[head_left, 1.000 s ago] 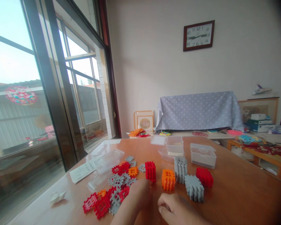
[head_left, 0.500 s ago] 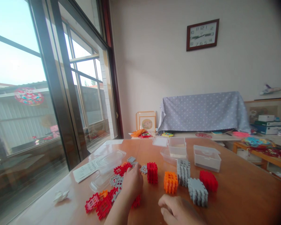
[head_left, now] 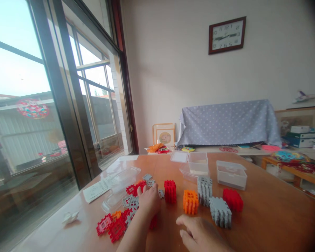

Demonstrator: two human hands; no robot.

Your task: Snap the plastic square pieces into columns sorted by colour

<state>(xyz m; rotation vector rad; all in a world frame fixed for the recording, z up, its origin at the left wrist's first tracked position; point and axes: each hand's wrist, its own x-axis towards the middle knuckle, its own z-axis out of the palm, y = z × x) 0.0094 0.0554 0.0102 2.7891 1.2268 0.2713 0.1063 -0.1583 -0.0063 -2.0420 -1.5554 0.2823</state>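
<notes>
Head view: the left hand (head_left: 149, 201) has moved onto the loose red pieces (head_left: 133, 189), curled over them, grip unclear; the right hand (head_left: 196, 235) sits open near the grey stack (head_left: 220, 212).

the left hand (head_left: 149, 202) and right hand (head_left: 199, 235) are both bare, with broad backs and softly rounded knuckles. the left forearm (head_left: 133, 234) is bare too, tapering toward the wrist (the right forearm (head_left: 219, 247) shows only as a sliver). the lower edge of the view cuts off both arms, hiding anything worn higher up.
</notes>
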